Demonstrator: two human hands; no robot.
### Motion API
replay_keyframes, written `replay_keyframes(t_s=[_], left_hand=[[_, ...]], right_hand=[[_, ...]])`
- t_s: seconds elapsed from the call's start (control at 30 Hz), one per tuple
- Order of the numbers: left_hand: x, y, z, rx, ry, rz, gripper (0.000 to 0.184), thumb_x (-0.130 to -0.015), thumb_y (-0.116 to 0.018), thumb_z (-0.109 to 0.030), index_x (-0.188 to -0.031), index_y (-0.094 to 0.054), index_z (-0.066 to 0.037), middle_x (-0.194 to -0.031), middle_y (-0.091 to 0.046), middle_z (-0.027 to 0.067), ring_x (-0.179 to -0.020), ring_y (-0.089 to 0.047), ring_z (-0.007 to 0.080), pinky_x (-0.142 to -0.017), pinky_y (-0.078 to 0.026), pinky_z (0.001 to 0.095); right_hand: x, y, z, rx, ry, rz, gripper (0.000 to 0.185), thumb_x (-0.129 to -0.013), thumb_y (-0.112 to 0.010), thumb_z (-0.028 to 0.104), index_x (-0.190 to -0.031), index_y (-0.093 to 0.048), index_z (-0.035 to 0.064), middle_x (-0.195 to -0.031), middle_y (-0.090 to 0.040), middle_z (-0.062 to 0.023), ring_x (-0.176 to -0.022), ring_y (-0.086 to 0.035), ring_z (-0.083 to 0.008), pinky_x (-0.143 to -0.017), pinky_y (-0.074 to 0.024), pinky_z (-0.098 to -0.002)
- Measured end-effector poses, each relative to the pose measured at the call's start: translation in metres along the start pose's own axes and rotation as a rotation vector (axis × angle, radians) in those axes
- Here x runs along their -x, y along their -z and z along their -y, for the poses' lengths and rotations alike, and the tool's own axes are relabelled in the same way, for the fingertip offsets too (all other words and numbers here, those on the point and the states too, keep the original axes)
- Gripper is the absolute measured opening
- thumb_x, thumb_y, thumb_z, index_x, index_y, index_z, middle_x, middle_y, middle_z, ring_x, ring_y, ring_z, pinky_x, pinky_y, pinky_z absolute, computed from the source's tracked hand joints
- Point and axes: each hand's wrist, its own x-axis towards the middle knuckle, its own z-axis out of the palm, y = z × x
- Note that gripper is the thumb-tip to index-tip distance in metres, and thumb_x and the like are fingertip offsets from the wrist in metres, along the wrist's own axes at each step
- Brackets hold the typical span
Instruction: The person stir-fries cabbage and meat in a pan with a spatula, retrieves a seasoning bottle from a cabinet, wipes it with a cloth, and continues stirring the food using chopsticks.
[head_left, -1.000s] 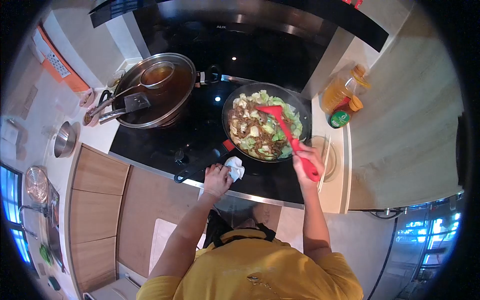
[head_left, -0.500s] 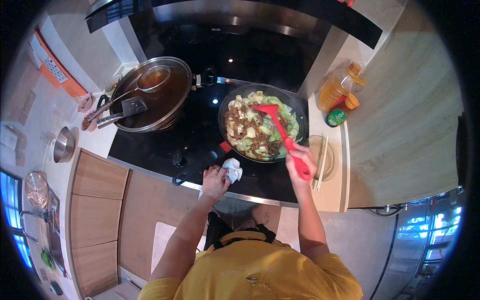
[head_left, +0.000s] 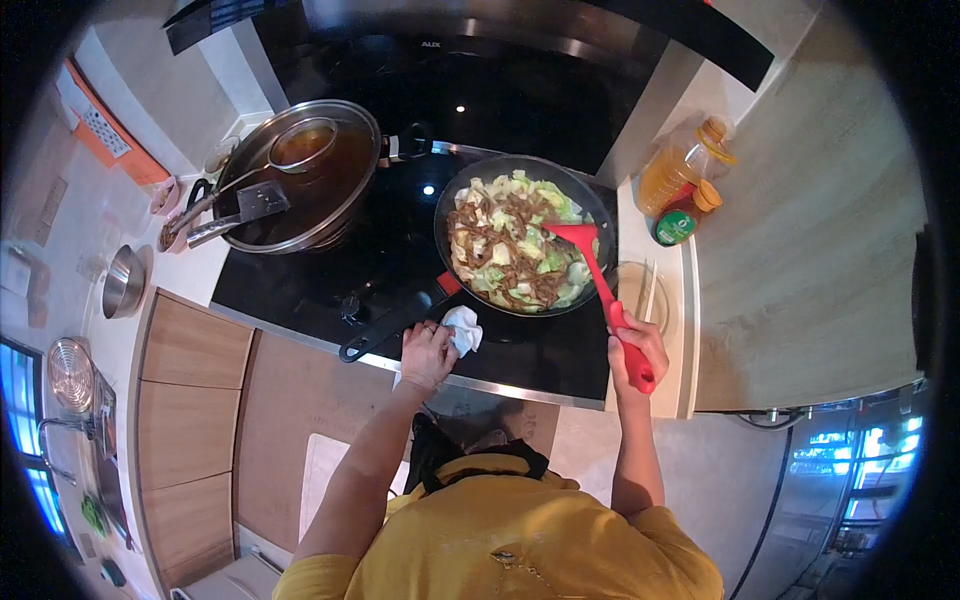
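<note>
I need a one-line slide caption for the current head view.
Right hand holds a red spatula at a pan of food, left hand touching a white cloth.

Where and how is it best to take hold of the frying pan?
Probably by the outer half of its long black handle, coming from the near left: it extends from the frying pan toward the front edge of the cooktop, away from the food.

Wide pot (head_left: 283, 249) of brown liquid (head_left: 325, 205) — strainer (head_left: 303, 147), metal turner (head_left: 262, 200) across its rim — orange-capped bottles (head_left: 676, 226), steel bowl (head_left: 123, 282)
</note>
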Motion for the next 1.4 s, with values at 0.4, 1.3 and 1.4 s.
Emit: replay_keyframes(t_s=[0.4,1.3,1.4], left_hand=[[-0.001,-0.001,0.000,0.000,0.013,0.006,0.021,-0.073,-0.061,-0.020,-0.092,-0.062,-0.010,-0.089,-0.057,0.0101,-0.090,-0.055,0.0293,-0.078,-0.042,0.0434],[-0.004,0.009,-0.004,0.021,0.011,-0.002,0.022,-0.073,-0.061,-0.021,-0.092,-0.063,-0.010,-0.091,-0.058,0.0100,-0.091,-0.055,0.0287,-0.079,-0.042,0.0429],[-0.004,0.011,-0.005,0.023,0.005,-0.006,0.022,-0.073,-0.061,-0.021,-0.092,-0.063,-0.010,-0.090,-0.058,0.0103,-0.091,-0.055,0.0289,-0.079,-0.041,0.0432]], right_hand=[[-0.024,0.029,0.039,-0.010,-0.062,0.033,0.011,-0.071,-0.068,-0.004,-0.081,-0.064,-0.0014,-0.088,-0.064,-0.0189,-0.085,-0.064,-0.0251,-0.077,-0.0490,-0.0321],[-0.064,0.078,0.071,-0.057,-0.048,0.145,0.013,-0.070,-0.065,-0.003,-0.082,-0.061,-0.0051,-0.090,-0.063,-0.0191,-0.077,-0.064,-0.0254,-0.069,-0.0536,-0.0338],[-0.076,0.062,0.077,0.000,-0.035,0.285,0.014,-0.064,-0.066,-0.006,-0.078,-0.065,-0.0030,-0.083,-0.066,-0.0167,-0.077,-0.064,-0.0233,-0.072,-0.0486,-0.0299]])
